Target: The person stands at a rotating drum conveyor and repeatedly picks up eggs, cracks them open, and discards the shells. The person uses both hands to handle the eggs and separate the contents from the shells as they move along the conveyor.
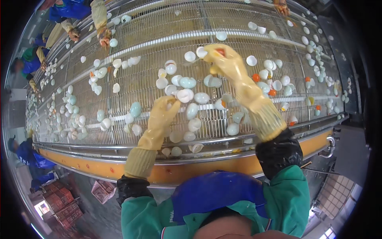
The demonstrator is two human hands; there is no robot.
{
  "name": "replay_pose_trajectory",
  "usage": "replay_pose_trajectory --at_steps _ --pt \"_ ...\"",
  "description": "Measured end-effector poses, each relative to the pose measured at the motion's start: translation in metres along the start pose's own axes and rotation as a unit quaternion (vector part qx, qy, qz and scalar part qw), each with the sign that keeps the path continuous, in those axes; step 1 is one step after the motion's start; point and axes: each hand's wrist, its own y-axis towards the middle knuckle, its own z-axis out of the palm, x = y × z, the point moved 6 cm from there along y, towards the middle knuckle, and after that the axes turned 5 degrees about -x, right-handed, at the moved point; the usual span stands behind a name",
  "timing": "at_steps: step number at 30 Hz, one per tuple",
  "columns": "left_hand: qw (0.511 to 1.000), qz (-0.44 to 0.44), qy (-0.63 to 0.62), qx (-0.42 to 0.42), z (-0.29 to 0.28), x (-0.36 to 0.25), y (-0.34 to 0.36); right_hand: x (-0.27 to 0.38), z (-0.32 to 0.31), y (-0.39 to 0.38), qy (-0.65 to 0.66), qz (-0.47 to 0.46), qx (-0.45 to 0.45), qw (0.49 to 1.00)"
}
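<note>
Eggshells, white and pale blue-green, lie scattered over a metal mesh conveyor (167,55). My left hand (162,113), in a cream rubber glove, is closed with thumb and fingers curled together. Its fingertips are against a white eggshell (185,95); whether they hold anything is hidden. Farther off and to the right, my right hand (225,61) wears the same kind of glove and pinches a white eggshell (201,52). Something orange-red (220,51) shows between its curled fingers. Just left of that hand lies another eggshell (190,56).
Orange yolks (256,77) lie among shells at the right. A metal rail and orange-yellow edge (199,169) run along my side. Co-workers' gloved hands (104,36) reach over the belt at far left. Red crates (59,201) stand on the floor, lower left.
</note>
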Motion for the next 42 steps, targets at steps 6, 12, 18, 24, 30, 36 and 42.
replay_pose_trajectory --at_steps 6,12,18,24,30,36,42 --pt "0.992 0.118 0.032 -0.038 0.02 -0.011 0.043 -0.075 -0.07 -0.137 -0.046 0.022 0.053 0.997" --pt "0.98 0.118 0.159 0.012 0.044 0.004 0.069 -0.125 -0.077 -0.265 -0.287 -0.186 0.193 0.919" --pt "0.988 -0.015 0.141 0.064 0.051 -0.012 0.065 -0.105 -0.087 -0.29 -0.359 -0.295 0.216 0.859" --pt "0.997 -0.004 0.074 -0.011 0.034 -0.008 0.068 -0.09 -0.185 -0.208 -0.293 -0.198 -0.034 0.935" --pt "0.738 -0.267 -0.615 -0.077 0.031 0.006 0.098 -0.124 -0.21 -0.068 -0.486 -0.052 -0.106 0.866" --pt "0.864 0.091 -0.482 -0.111 0.056 -0.017 0.077 -0.164 -0.216 -0.02 -0.425 0.062 -0.048 0.902" --pt "0.788 -0.16 -0.594 -0.029 0.069 -0.061 0.027 -0.083 -0.203 -0.041 -0.049 0.007 0.03 0.998"
